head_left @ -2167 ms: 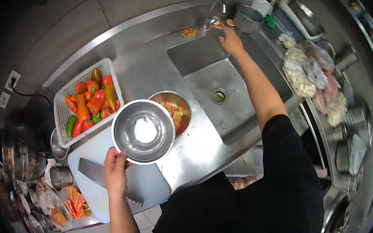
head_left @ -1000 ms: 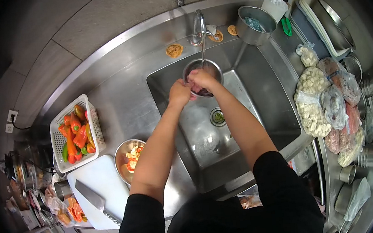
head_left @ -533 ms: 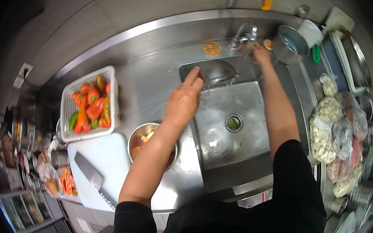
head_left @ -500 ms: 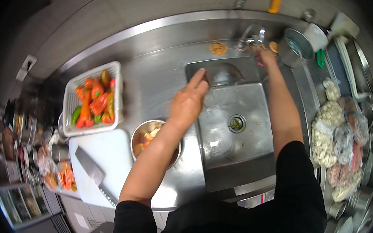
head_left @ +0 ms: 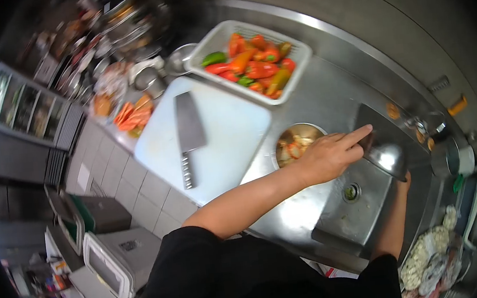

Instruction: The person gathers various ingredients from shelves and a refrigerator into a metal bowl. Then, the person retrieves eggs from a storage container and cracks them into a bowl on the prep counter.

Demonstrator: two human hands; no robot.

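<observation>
A shiny metal bowl (head_left: 387,159) is tilted over the sink (head_left: 343,219), between my two hands. My left hand (head_left: 334,156) is at the bowl's near left edge, index finger stretched out and the other fingers bent around the rim; its thumb is hidden. At the bowl's right rim is my right hand (head_left: 404,186), closed on the edge and partly covered by the bowl. Just left of my left hand stands a round metal pot (head_left: 280,155) with cut pale and orange pieces (head_left: 296,148) inside.
On a white cutting board (head_left: 228,135) lies a cleaver (head_left: 190,122). Behind it, a white basket (head_left: 298,65) holds red, orange and green peppers (head_left: 259,69). The faucet (head_left: 434,124) and a tall metal container (head_left: 445,156) stand right. Bagged white pieces (head_left: 427,257) sit lower right.
My view has turned left, toward the cutting board. The bowl has come up out of the sink's far end, and my right hand has moved from the faucet to its rim.
</observation>
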